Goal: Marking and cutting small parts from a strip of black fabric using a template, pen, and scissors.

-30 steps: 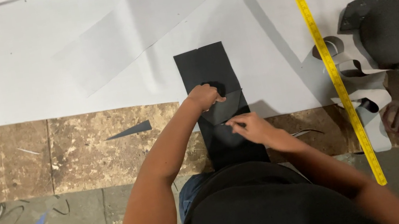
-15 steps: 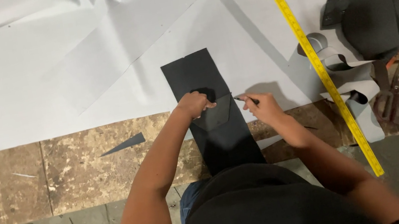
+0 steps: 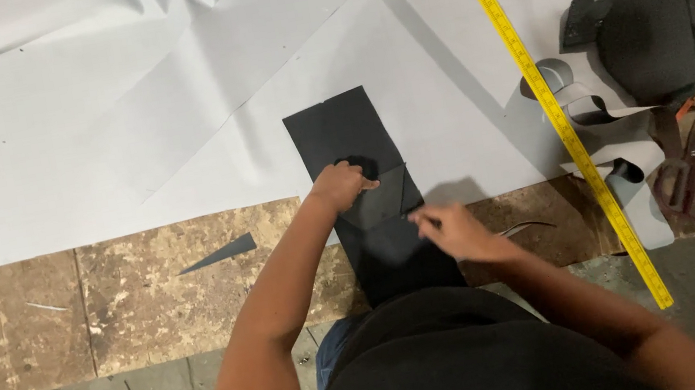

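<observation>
The black strip [image 3: 366, 192] lies on the desk [image 3: 128, 288], half over the grey sheet [image 3: 164, 113]. The left hand [image 3: 341, 185] pins it, fingers curled down; the right hand [image 3: 453, 232] smooths its lower part, fingers narrow. Judged: flattening; steady pressure comes next.

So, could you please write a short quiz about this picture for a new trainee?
1. True or false: the left hand presses on the black sheet.
2. What lies just right of the yellow ruler, near its lower part? A) a hammer B) scissors C) a cup
3. Fill in: the black sheet lies partly on the grey ____ and partly on the worn brown board.

Key:
1. True.
2. B.
3. Paper. The right hand is at the sheet's lower right edge; whether it holds a tool cannot be told.
</observation>
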